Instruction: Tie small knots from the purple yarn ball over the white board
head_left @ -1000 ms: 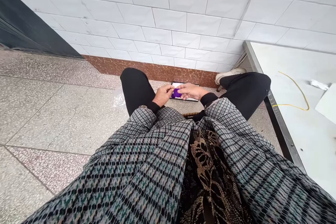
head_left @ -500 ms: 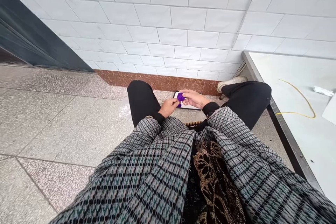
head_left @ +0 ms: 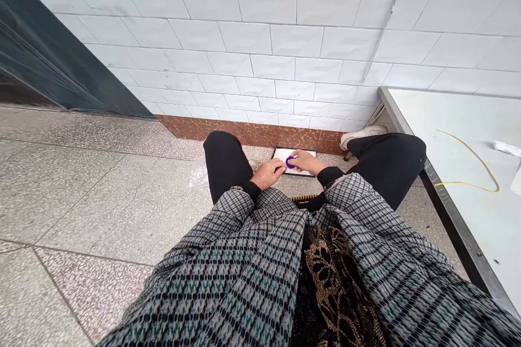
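Between my hands is a small round purple bundle (head_left: 290,162) that looks like wound cord or yarn. My right hand (head_left: 306,162) grips it from the right, its fingers closed around the edge. Just to the left, my left hand (head_left: 268,173) has its fingertips pinched together close to the bundle. What the left fingers hold, if anything, is too small to make out. Behind and below the hands lies a white board with a black frame (head_left: 302,172), partly covered by them.
A white-topped table (head_left: 459,157) with a metal edge stands at the right, bearing a curved yellow cord (head_left: 472,147) and a crumpled white piece (head_left: 506,148). Clear plastic (head_left: 198,172) lies on the floor beside my left knee (head_left: 223,160). A tiled wall (head_left: 264,73) rises ahead.
The purple bundle has turned and now sits more within my right hand's fingers. The left hand has drawn slightly away from it. My view has also shifted upward a little.
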`<state>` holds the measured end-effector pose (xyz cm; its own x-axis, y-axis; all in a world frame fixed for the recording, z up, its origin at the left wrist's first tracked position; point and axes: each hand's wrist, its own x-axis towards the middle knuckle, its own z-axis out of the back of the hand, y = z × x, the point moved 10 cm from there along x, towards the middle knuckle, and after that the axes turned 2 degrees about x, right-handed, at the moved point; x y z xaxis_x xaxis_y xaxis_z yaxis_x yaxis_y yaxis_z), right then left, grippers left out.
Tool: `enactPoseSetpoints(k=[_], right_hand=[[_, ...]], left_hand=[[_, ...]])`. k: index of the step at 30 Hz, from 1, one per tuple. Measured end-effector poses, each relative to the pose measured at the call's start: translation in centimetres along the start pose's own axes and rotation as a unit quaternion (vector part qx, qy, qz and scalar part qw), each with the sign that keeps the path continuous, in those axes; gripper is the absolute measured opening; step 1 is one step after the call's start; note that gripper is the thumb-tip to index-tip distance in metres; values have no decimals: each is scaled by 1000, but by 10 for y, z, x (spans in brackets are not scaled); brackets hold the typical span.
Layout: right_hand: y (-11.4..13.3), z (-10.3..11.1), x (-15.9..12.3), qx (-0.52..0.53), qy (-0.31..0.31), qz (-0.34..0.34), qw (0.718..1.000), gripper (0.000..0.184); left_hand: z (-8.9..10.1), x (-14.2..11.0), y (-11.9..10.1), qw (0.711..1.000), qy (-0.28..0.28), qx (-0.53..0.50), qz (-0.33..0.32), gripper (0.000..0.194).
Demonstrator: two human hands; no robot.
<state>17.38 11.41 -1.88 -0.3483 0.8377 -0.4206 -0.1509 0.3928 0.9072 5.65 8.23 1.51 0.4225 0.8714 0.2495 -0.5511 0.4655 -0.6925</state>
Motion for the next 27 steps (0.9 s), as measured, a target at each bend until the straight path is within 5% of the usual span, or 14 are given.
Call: enactPoseSetpoints(k=[7, 15, 22, 27], right_hand=[[-10, -12, -12, -43, 52, -86, 994, 20], [22, -35, -35, 106, 131, -56, 984, 13], [9, -38, -36, 55, 123, -121, 984, 19], [3, -22, -30, 86, 34, -136, 986, 24]], left_hand=[[27, 1, 9, 993, -102, -49, 45, 16], [22, -1, 39, 961, -130, -200, 142, 17], [45, -6, 18, 964, -186, -165, 97, 15], [52, -7, -7, 976, -173, -115, 58, 15]])
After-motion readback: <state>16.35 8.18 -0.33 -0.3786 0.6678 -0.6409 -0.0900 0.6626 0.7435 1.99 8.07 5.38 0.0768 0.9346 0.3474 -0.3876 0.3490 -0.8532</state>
